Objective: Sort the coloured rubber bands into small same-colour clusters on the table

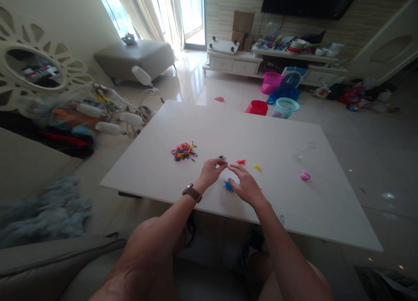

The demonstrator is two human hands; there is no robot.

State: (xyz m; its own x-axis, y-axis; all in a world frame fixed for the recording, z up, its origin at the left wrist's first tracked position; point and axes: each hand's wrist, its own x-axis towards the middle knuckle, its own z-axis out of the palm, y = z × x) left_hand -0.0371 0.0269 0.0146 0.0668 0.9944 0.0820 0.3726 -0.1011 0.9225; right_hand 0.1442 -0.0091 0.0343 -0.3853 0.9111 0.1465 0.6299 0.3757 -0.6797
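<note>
My left hand (210, 172), with a watch (192, 192) on its wrist, is closed in a pinch over the white table (140, 170). Whatever it may hold is too small to make out. Fingers apart, my right hand (246, 185) has its fingertips close to that pinch. A little heap of blue thin pieces (228, 186) lies beside my right thumb. Beyond the fingertips are small heaps of black pieces (222, 158), red pieces (241, 162) and yellow pieces (257, 166). Left of my hands is a larger mixed-colour pile (183, 151) of similar pieces. My right hand partly hides something pink.
A pink rounded object (305, 175) and a clear plastic item (308, 146) lie at the table's right. Past the far edge stand a red stool or bin (257, 107) and a light-blue basket (285, 108). A lamp with white shades (109, 128) is at the left.
</note>
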